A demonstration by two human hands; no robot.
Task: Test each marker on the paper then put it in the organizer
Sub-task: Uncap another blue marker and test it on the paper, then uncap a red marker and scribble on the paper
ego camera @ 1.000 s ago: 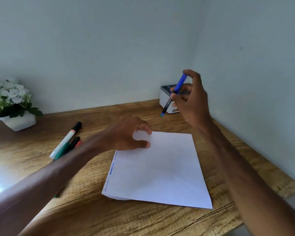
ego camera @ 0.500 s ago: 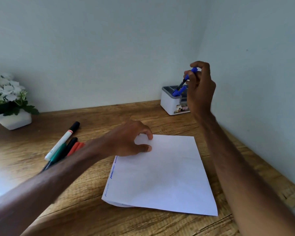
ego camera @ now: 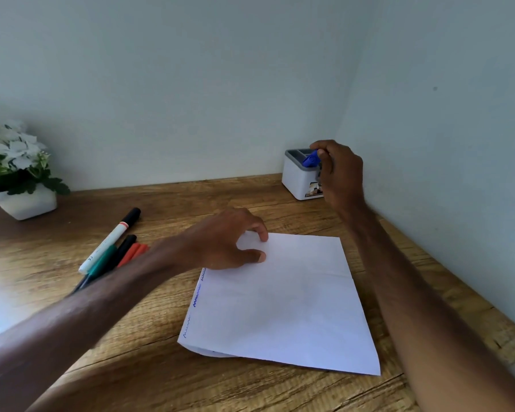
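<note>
Since half a second ago my right hand (ego camera: 341,173) dropped to the organizer (ego camera: 295,181), pinching the blue marker (ego camera: 310,159) at its top rim. Desk (ego camera: 161,367): paper (ego camera: 280,298) flat, blue scribbles along its left edge. My left hand (ego camera: 223,239) rests thumb and fingertip on the far corner. Spare markers (ego camera: 110,251) lie to the left.

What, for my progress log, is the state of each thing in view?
Blue marker, gripped by the right hand at the organizer's top.
Organizer, upright in the desk's corner.
Paper, flat, blue squiggles along its left edge, left hand's fingertips resting on it.
White marker, capped, lying on the desk.
Green marker, black marker, red markers, lying beside it.
Plant pot, upright.
</note>
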